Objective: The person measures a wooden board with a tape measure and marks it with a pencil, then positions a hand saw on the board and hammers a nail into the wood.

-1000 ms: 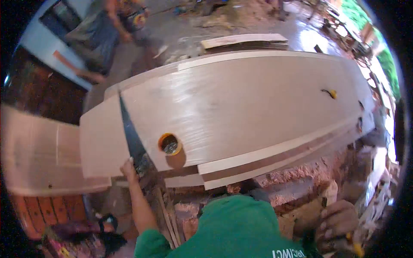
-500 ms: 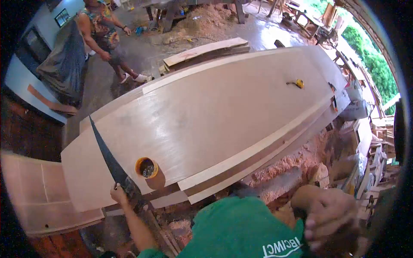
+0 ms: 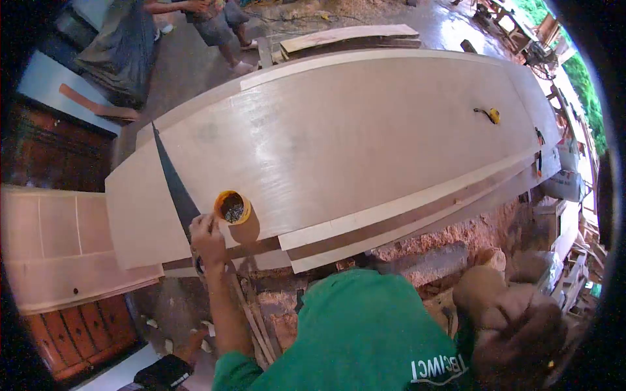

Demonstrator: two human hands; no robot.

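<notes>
My left hand (image 3: 208, 242) is over the base of a handsaw (image 3: 175, 182), fingers bent together beside the rim of a yellow tub (image 3: 246, 208). The saw's handle is mostly hidden under my hand and wrist; its dark blade points away across a large pale wood panel (image 3: 352, 137). Whether my fingertips grip the saw or the tub's rim cannot be made out. Small grey metal pieces (image 3: 233, 207), perhaps nails, fill the tub. My right hand (image 3: 521, 319) is close to the camera at lower right, dark and blurred, with curled fingers; anything inside is hidden.
Light wood strips (image 3: 404, 207) run along the panel's near edge. At the right lie a yellow tape measure (image 3: 493, 116) and a tool with orange-and-black handles (image 3: 539, 156). Boards (image 3: 349, 38) are stacked beyond. Another person (image 3: 225, 32) stands at the far left. Wood shavings (image 3: 430, 280) cover the near floor.
The view has tilted down, moving the scene up and slightly right. My left hand has shifted right, closer to the tub. The saw stays in place on the panel. The other person has moved.
</notes>
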